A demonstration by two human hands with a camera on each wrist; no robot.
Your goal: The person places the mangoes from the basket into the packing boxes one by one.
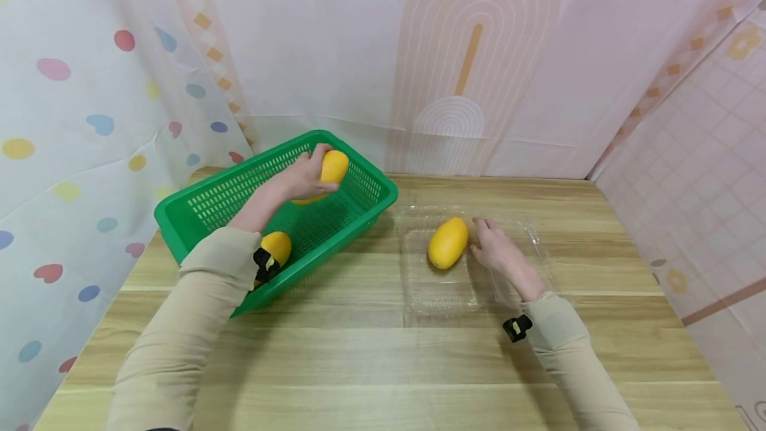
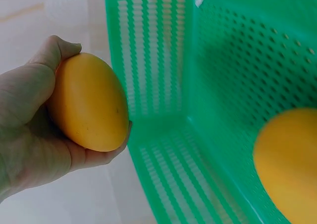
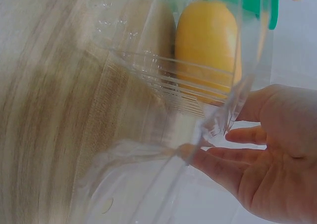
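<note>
My left hand (image 1: 305, 175) grips a yellow mango (image 1: 335, 166) above the green basket (image 1: 383, 199), thumb on one side and fingers on the other. In the left wrist view this mango (image 2: 91, 102) appears whole and smooth. More mangoes lie in the basket, one (image 1: 276, 246) partly hidden by my left forearm. On the right, a clear plastic clamshell box (image 1: 439, 298) sits with its lid folded out. One mango (image 1: 448, 243) rests in it. My right hand (image 1: 495, 248) holds the box's edge between thumb and fingers, beside that mango, as the right wrist view shows.
A wooden table (image 1: 359, 371) carries the basket and the box. Patterned cloth (image 1: 323, 52) hangs behind and on both sides, close to the table's edges. The basket's long wall stands between my left forearm and the box.
</note>
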